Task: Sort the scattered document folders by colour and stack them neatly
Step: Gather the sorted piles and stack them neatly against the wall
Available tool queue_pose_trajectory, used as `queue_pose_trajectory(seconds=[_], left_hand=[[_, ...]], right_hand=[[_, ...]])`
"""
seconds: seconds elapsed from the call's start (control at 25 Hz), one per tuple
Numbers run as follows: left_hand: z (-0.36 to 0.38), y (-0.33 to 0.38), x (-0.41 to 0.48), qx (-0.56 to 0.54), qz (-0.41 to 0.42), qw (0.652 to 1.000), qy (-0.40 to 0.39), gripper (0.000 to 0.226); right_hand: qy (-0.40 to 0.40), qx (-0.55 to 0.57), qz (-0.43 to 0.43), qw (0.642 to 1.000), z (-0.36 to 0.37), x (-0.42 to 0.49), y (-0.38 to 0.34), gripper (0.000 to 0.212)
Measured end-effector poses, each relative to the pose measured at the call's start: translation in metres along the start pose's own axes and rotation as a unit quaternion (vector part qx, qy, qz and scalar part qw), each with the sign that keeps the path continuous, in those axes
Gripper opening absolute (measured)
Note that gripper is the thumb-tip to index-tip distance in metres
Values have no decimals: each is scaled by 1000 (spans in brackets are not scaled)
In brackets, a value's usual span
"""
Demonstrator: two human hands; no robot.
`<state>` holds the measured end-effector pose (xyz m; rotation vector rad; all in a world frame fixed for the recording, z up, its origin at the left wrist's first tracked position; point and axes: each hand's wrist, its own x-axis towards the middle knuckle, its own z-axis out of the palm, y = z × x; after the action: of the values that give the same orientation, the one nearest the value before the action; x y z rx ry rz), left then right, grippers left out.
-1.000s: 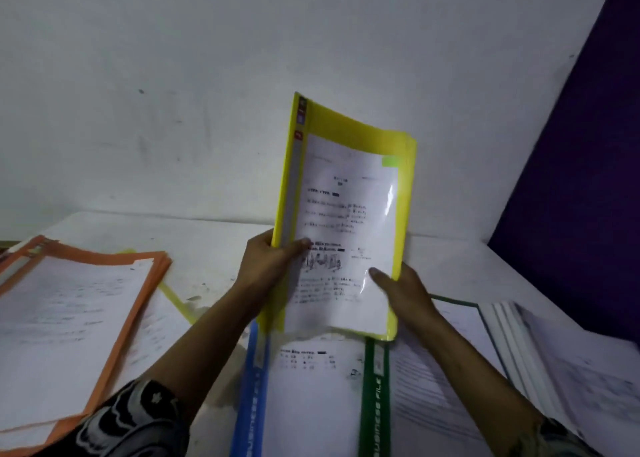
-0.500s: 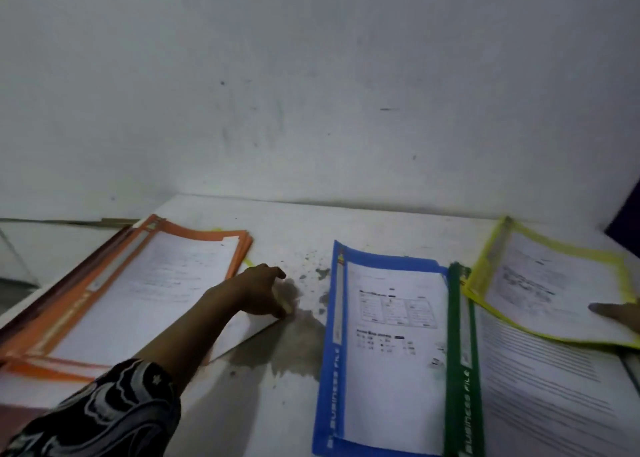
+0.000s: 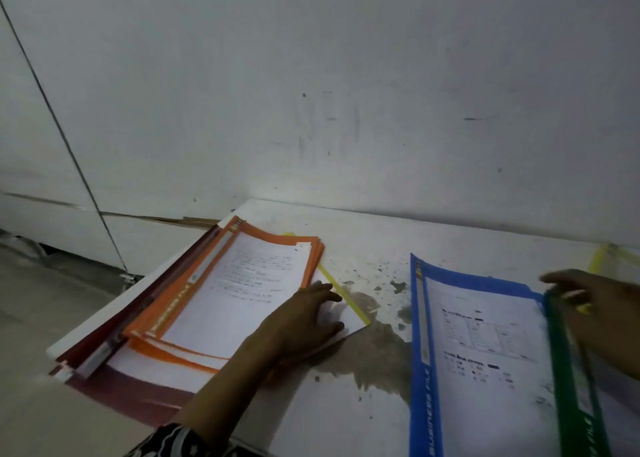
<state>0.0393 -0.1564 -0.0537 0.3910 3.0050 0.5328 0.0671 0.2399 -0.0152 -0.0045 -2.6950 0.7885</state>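
On the blue folder: "BUSINESS FILE"

Left hand flat, fingers spread; right hand relaxed, blurred.

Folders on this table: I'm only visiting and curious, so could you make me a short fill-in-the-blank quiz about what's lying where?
The left hand presses on a protruding folder whose border is ____.
The stack lying on that folder is topped by the colour ____.
The neighbouring folder at the right edge of the blue folder is ____.
The blue folder's spine reads BUSINESS ____.
Missing words: yellow; orange; green; FILE.
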Motion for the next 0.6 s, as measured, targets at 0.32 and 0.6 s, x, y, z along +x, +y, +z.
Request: queue_pose_trajectory(seconds=[0.32, 0.6], left_hand=[[9, -77, -17, 104, -104, 988, 50, 100], [15, -83, -14, 64, -104, 989, 79, 103]], right_hand=[[-247, -166, -25, 954, 133, 11, -200, 44], [-285, -181, 86, 937, 183, 20, -214, 77]])
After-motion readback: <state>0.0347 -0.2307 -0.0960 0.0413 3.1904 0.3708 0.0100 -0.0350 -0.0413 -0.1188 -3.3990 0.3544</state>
